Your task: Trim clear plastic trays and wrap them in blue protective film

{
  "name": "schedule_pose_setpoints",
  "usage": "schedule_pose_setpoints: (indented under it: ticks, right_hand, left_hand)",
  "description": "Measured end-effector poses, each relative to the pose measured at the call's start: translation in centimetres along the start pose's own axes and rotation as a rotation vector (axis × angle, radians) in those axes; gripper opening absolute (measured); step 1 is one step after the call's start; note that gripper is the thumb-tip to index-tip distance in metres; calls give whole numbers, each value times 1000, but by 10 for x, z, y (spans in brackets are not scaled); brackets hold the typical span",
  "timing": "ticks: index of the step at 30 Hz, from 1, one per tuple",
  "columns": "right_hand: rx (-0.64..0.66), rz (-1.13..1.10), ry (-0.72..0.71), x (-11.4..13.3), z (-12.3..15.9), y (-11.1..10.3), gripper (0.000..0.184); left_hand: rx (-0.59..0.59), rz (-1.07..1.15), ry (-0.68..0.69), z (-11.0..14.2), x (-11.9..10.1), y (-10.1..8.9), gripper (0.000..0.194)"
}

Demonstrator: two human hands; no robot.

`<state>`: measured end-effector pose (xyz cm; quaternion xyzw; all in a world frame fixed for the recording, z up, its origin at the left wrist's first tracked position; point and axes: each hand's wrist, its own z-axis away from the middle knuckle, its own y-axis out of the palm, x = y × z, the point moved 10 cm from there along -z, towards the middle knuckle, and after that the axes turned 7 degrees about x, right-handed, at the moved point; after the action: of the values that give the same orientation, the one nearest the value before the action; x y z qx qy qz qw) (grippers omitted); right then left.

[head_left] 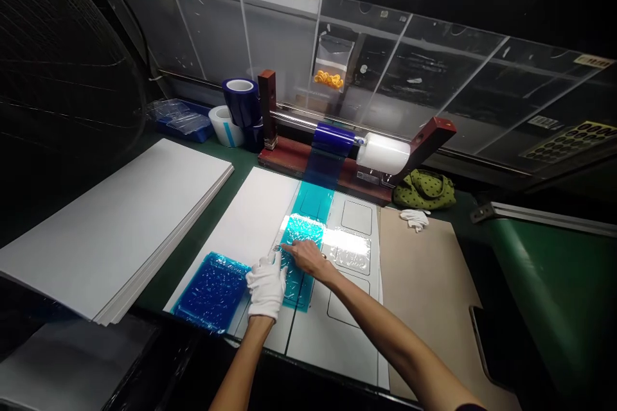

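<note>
My left hand (266, 288), in a white glove, rests at the left edge of the blue film strip with its fingers reaching forward. Bare, my right hand (308, 257) lies over the strip, its index finger stretched out to the film's left edge near the gloved fingertips. Wrinkled and shiny, the blue film strip (311, 202) runs down from a dark blue film roll (333, 137) onto a white sheet (313, 340) with dark outlines. Left of my gloved hand sits a pile of blue film pieces (212, 289). A clear film piece (354, 253) lies right of the strip.
A wooden roll stand (299, 157) also bears a white roll (384, 153). Left are a stack of white sheets (125, 225) and spare rolls (241, 103). Right are brown board (419, 282), a crumpled white glove (414, 219), a green pouch (427, 189) and a phone (496, 347).
</note>
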<state>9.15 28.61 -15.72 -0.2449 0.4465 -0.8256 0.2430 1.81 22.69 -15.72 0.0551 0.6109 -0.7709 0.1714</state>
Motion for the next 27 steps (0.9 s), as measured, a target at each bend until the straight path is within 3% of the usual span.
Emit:
schedule_pose_setpoints:
  ticks: [5, 9, 15, 19, 22, 27]
  right_hand:
    - [18, -4, 0, -5, 4, 5, 43]
    - [30, -21, 45, -21, 22, 15, 45]
    - [22, -96, 154, -57, 74, 31, 50]
    - [-25, -218, 263, -80, 120, 38, 47]
    - [-77, -377, 337, -80, 151, 50, 42]
    - [-111, -683, 403, -48, 162, 89, 27]
  left_hand:
    - [-3, 21, -10, 0, 3, 0, 49]
    - [-3, 76, -24, -2, 6, 2, 49]
    - [-20, 311, -52, 2, 12, -3, 44]
    - [-21, 610, -147, 25, 31, -6, 54]
    - [79, 941, -225, 56, 47, 10, 52]
    - [448, 1528, -455, 113, 51, 73, 32]
